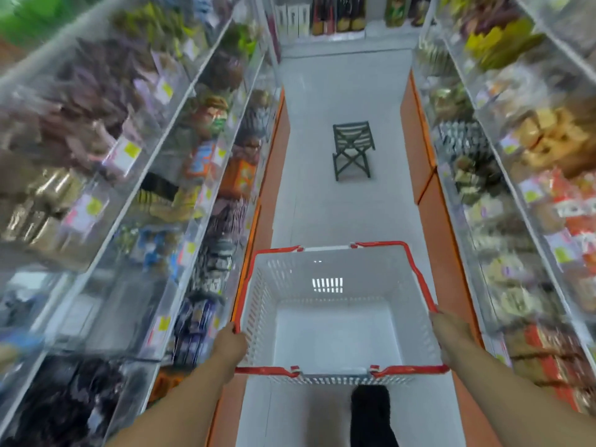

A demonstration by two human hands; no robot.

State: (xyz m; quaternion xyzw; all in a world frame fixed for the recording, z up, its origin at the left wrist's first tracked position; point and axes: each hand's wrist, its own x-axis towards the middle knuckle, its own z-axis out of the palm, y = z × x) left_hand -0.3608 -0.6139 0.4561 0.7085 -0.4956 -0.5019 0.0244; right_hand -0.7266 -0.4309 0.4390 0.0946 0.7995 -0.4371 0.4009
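I carry a white plastic shopping basket (335, 301) with a red rim and red handles, held level in front of me above the aisle floor. Nothing lies inside it. My left hand (229, 346) grips the red rim at the basket's left side. My right hand (450, 333) grips the red rim at the right side. Both forearms reach in from the bottom of the view.
Shelves packed with bagged snacks line the aisle on the left (135, 175) and right (516, 175). A dark green folding stool (352, 150) stands in the middle of the grey floor ahead. A further shelf (338, 17) closes the aisle's end. A dark-clad leg (371, 414) shows below the basket.
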